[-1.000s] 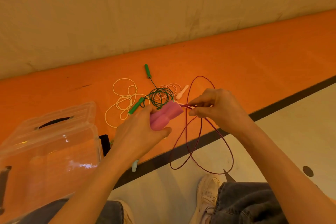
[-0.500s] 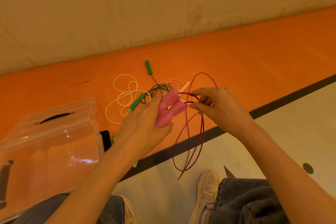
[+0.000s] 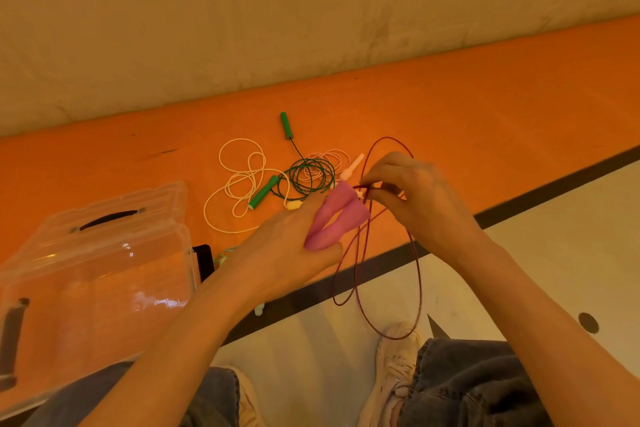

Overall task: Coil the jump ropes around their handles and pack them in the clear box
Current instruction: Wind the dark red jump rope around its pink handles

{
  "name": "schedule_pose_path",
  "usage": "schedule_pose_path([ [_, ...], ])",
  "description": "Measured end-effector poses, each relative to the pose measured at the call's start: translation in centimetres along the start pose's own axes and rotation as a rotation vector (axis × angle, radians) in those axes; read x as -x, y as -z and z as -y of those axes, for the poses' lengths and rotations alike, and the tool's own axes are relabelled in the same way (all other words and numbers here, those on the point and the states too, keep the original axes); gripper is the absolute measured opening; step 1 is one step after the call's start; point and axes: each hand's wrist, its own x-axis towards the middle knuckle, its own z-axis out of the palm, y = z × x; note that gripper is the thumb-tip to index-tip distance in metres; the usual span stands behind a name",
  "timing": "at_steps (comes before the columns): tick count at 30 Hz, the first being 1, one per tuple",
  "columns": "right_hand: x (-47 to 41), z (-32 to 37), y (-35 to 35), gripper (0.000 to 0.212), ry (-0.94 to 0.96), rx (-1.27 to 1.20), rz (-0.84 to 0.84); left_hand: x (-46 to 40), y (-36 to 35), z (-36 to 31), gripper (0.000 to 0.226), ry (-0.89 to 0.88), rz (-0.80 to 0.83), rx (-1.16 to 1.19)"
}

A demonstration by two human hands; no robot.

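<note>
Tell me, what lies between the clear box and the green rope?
In the head view, a loose cream rope lies on the orange mat between the clear box and green rope.

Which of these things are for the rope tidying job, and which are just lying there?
For the job:
pink handles, held by the left hand
dark red rope, pinched by the right hand
green rope
cream rope
pale pink rope
clear box

Just lying there:
shoe
dark floor spot

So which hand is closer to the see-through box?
Left. The left hand, holding the pink handles, is just right of the clear box. The right hand, pinching the dark red rope, is farther right, beyond the handles.
</note>
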Motion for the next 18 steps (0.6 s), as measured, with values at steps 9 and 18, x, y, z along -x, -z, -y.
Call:
schedule_pose_path([
  [9, -0.01, -0.69, 0.55, 0.021, -0.108, -0.049, 0.045, 0.16, 0.24, 0.12, 0.057, -0.021, -0.147, -0.125],
  [18, 0.28, -0.73, 0.99, 0.019, -0.268, -0.332, 0.193, 0.18, 0.01, 0.26, 0.054, 0.026, -0.001, 0.019],
])
